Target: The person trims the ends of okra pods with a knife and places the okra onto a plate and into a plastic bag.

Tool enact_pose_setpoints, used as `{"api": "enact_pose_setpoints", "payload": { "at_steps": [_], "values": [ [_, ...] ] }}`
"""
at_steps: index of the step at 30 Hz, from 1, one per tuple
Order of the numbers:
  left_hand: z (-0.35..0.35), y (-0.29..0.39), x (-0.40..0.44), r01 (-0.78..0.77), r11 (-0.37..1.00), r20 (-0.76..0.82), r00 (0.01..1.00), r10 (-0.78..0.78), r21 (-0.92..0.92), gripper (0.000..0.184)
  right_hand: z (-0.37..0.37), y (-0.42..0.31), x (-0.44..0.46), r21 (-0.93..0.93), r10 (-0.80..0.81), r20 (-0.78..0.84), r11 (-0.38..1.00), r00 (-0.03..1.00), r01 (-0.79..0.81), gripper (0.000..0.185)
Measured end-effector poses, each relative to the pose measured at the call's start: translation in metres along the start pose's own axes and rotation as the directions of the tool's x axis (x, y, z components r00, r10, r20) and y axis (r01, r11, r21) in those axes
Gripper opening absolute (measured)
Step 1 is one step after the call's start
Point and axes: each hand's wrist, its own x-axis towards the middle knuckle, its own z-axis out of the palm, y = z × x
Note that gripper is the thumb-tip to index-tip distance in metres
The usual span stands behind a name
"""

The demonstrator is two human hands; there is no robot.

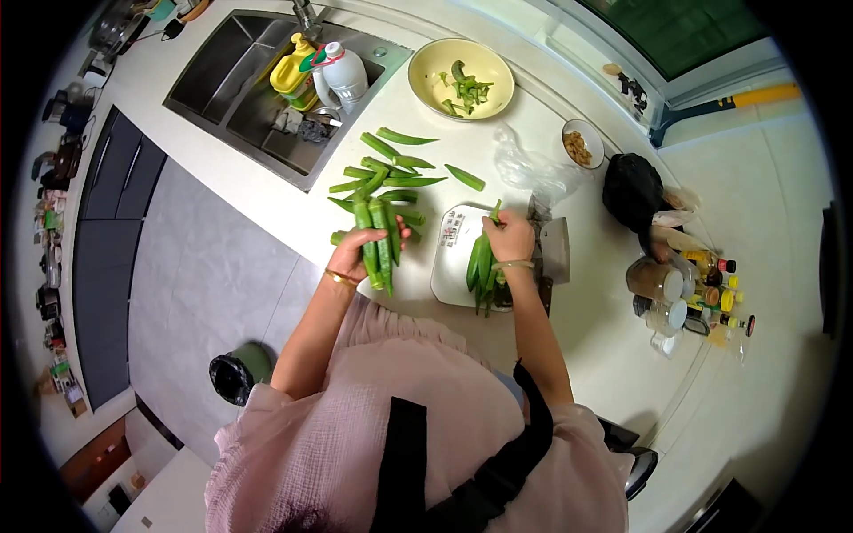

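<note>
A broad steel cleaver (555,250) lies beside a white rectangular tray (450,271); left fingers (405,233) grip long green okra pods (382,244), right fingers (498,233) clasp others.

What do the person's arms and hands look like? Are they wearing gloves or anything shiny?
No gloves! The left hand has a shiny gold-coloured bangle at its wrist. The right hand has a thin, pale band at its wrist. Loose, pale pink sleeves cover the upper arms, leaving the forearms bare.
</note>
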Motion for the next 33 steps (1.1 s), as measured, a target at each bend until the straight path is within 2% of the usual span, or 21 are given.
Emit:
{"api": "enact_pose_setpoints", "payload": {
  "at_steps": [1, 2, 4, 5, 8, 10, 12, 14, 16, 18, 19, 21, 22, 24, 25, 26, 28, 29, 31, 32, 33],
  "values": [
    [0.002, -0.004, 0.006, 0.025, 0.999, 0.044, 0.999, -0.026, 0.023, 0.042, -0.002, 0.001, -0.004, 0.179, -0.039, -0.079, 0.982, 0.996, 0.053, 0.026],
    [0.004, -0.009, 0.012, 0.052, 0.998, 0.09, 0.994, -0.056, 0.048, 0.041, -0.003, 0.002, -0.007, 0.179, -0.036, -0.077, 0.983, 0.996, 0.049, 0.026],
    [0.021, -0.016, 0.017, 0.122, 0.99, 0.077, 0.989, -0.127, 0.07, 0.04, -0.012, -0.007, -0.013, 0.416, -0.007, 0.003, 0.909, 1.0, 0.005, 0.025],
    [0.027, -0.021, 0.022, 0.164, 0.985, 0.103, 0.98, -0.168, 0.051, 0.042, -0.012, -0.017, -0.019, 0.47, 0.007, -0.013, 0.883, 1.0, 0.0, 0.024],
    [0.033, -0.039, 0.032, 0.21, 0.975, 0.129, 0.968, -0.217, 0.067, 0.044, 0.003, -0.03, -0.026, 0.533, 0.039, -0.003, 0.846, 0.999, -0.031, 0.023],
    [0.048, -0.04, 0.031, 0.213, 0.976, 0.269, 0.938, -0.218, 0.048, 0.049, 0.008, -0.027, -0.021, 0.587, 0.039, 0.034, 0.808, 0.999, -0.052, 0.023],
    [0.043, -0.041, 0.033, 0.219, 0.973, 0.259, 0.938, -0.23, 0.07, 0.046, 0.006, -0.024, -0.013, 0.64, 0.028, 0.081, 0.765, 0.996, -0.074, 0.023],
    [0.036, -0.036, 0.034, 0.196, 0.979, 0.25, 0.952, -0.179, -0.045, 0.042, -0.013, -0.013, 0.008, 0.504, -0.109, -0.045, 0.855, 0.993, 0.117, 0.026],
    [0.028, -0.031, 0.033, 0.179, 0.98, 0.245, 0.957, -0.154, -0.085, 0.041, -0.022, 0.011, 0.041, 0.089, -0.217, -0.275, 0.964, 0.937, 0.25, 0.032],
    [0.022, -0.026, 0.032, 0.155, 0.986, 0.207, 0.968, -0.139, -0.063, 0.042, -0.037, 0.021, 0.07, -0.14, -0.295, -0.374, 0.955, 0.879, 0.261, 0.037],
    [0.024, -0.022, 0.031, 0.145, 0.988, 0.194, 0.972, -0.131, -0.056, 0.043, -0.042, 0.031, 0.078, -0.139, -0.299, -0.379, 0.954, 0.876, 0.266, 0.037],
    [0.028, -0.017, 0.032, 0.125, 0.99, 0.208, 0.972, -0.109, -0.065, 0.05, -0.05, 0.039, 0.088, -0.477, -0.188, 0.013, 0.862, 0.982, 0.171, 0.037],
    [0.029, -0.015, 0.034, 0.118, 0.99, 0.222, 0.97, -0.099, -0.072, 0.055, -0.051, 0.037, 0.088, -0.473, -0.192, 0.01, 0.864, 0.981, 0.174, 0.037],
    [0.033, -0.009, 0.038, 0.108, 0.991, 0.245, 0.966, -0.086, -0.076, 0.06, -0.057, 0.031, 0.071, -0.525, -0.181, 0.289, 0.791, 0.94, 0.314, 0.039],
    [0.036, -0.006, 0.04, 0.101, 0.992, 0.269, 0.96, -0.075, -0.082, 0.065, -0.058, 0.026, 0.057, -0.475, -0.261, 0.265, 0.802, 0.928, 0.361, 0.037],
    [0.04, -0.004, 0.042, 0.106, 0.99, 0.268, 0.96, -0.078, -0.095, 0.073, -0.054, 0.026, 0.046, -0.47, -0.265, 0.27, 0.803, 0.926, 0.367, 0.037],
    [0.046, -0.004, 0.05, 0.086, 0.991, 0.273, 0.96, -0.054, -0.107, 0.072, -0.05, 0.031, 0.031, -0.389, -0.442, 0.262, 0.765, 0.858, 0.513, 0.032],
    [0.046, -0.006, 0.056, 0.093, 0.988, 0.27, 0.961, -0.057, -0.122, 0.068, -0.048, 0.033, 0.026, -0.394, -0.433, 0.253, 0.771, 0.865, 0.501, 0.032],
    [0.042, -0.006, 0.066, 0.161, 0.984, 0.253, 0.958, -0.136, -0.08, 0.066, -0.049, 0.035, 0.021, -0.265, -0.592, 0.094, 0.76, 0.8, 0.593, 0.028],
    [0.041, -0.007, 0.07, 0.214, 0.976, 0.221, 0.955, -0.199, -0.046, 0.063, -0.052, 0.037, 0.023, -0.273, -0.584, 0.083, 0.765, 0.807, 0.582, 0.028],
    [0.044, -0.007, 0.075, 0.187, 0.982, 0.239, 0.955, -0.177, -0.021, 0.059, -0.06, 0.035, 0.026, -0.225, -0.588, 0.023, 0.785, 0.808, 0.577, 0.027]
  ]
}}
